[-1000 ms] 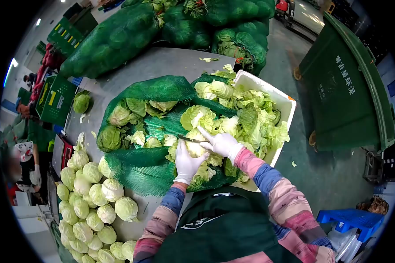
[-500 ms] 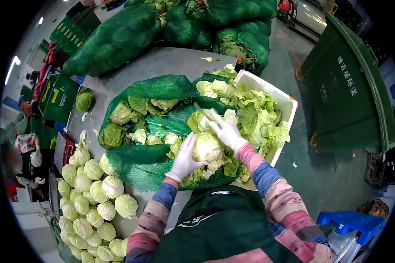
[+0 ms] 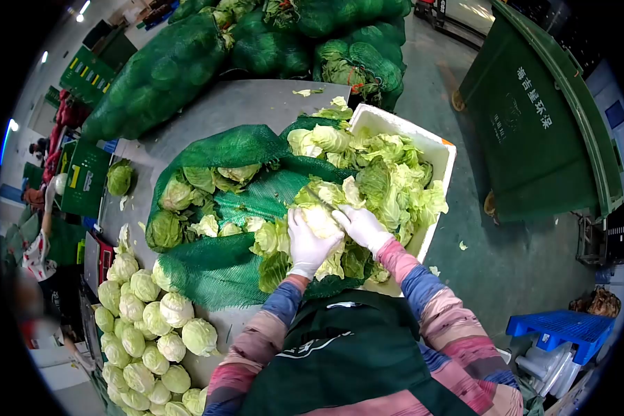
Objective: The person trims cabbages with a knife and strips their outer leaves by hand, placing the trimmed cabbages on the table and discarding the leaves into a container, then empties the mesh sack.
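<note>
My left hand, in a white glove, is curled around the near left side of a pale cabbage. My right hand, also gloved, is closed at the cabbage's right side. From its fingers a knife points up and left across the top of the head; its handle is hidden in the fist. Loose outer leaves lie around the cabbage on an opened green mesh bag. Untrimmed cabbages sit in the bag's left part. A white foam box heaped with leaves stands to the right.
Many stripped cabbages are piled at the left of the metal table. Full mesh sacks lie along the far edge. A large green bin stands right, beyond a blue pallet. A co-worker is at far left.
My left hand has shifted up over the cabbage, and my right hand has brought the knife down against its top. The co-worker at left now has an arm raised. My view has shifted slightly.
</note>
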`<state>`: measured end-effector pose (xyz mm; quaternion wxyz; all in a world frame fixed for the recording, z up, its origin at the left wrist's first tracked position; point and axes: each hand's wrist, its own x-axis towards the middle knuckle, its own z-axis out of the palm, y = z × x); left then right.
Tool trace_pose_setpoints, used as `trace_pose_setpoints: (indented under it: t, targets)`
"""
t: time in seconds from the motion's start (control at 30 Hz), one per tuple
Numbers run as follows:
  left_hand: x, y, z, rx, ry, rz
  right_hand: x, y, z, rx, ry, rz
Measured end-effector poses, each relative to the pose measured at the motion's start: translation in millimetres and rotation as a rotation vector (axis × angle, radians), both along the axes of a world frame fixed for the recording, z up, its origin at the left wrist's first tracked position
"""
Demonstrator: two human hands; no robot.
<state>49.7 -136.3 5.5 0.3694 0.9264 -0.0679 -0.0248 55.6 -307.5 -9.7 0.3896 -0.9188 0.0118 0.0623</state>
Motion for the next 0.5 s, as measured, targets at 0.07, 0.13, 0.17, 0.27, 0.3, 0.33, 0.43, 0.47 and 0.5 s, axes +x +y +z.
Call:
trace_pose_setpoints:
  t: [0.07,0.13,0.17,0.27,0.3,0.33,0.43,0.47,0.5]
  targets:
    - [0.3,-3.4,-6.6,0.032,-0.050,0.059,5.7,-5.9,11.7,-0.061,-0.024,0.086]
    - [-3.7,-3.4,-6.7,0.039,-0.076,0.042,15.3,-12.8,28.7,-0.123,0.054,0.286]
    - [-6.1,-3.0,-6.5,0.046,-0.104,0.030,19.9,-15.0,32.1,-0.153,0.093,0.387]
    - [-12.7,2.1,-15.6,0.025,-0.123,0.028,30.0,-14.0,29.1,-0.154,0.080,0.484]
    - [-13.0,4.1,-14.9,-0.002,-0.141,0.024,33.6,-12.3,30.1,-0.151,0.091,0.517]
    - [-13.0,6.6,-14.1,0.015,-0.115,0.040,38.4,-10.8,39.7,-0.129,0.146,0.531]
    - [-10.9,9.7,-5.8,-0.065,-0.126,0.049,53.6,-10.6,2.8,0.086,0.004,0.486]
    - [-11.5,11.0,-2.1,-0.024,-0.142,0.025,65.4,-13.5,-10.3,0.174,-0.005,0.397]
    - [-16.5,12.4,-3.3,-0.026,-0.143,0.026,73.5,-20.7,29.6,0.071,0.332,0.293]
